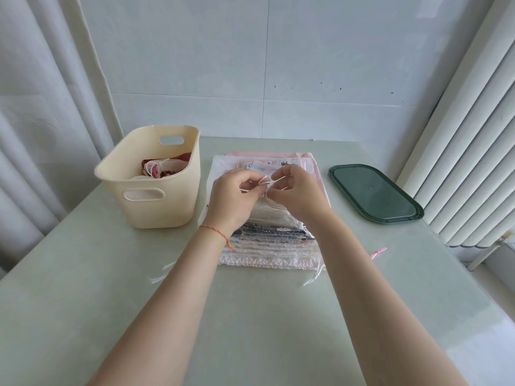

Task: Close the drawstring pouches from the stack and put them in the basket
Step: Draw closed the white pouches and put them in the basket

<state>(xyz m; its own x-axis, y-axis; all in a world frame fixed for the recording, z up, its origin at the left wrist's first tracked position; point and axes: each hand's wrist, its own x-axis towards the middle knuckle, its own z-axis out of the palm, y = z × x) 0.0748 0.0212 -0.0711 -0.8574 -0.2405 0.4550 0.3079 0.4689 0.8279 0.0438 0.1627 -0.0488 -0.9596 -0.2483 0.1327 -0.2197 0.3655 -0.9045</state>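
I have both hands pinched on the white drawstring (266, 183) – left hand (233, 195), right hand (296, 190) – working it above the pouch stack (267, 240) on the counter (83, 274), so the top pouch (274, 211) stays supported – basket (156, 196) waits just left.

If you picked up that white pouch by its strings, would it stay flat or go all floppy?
Probably floppy: the white pouch is thin, gathered fabric. It likely weighs little, since both hands work only its thin cord. It may bunch shut as the cord pulls.
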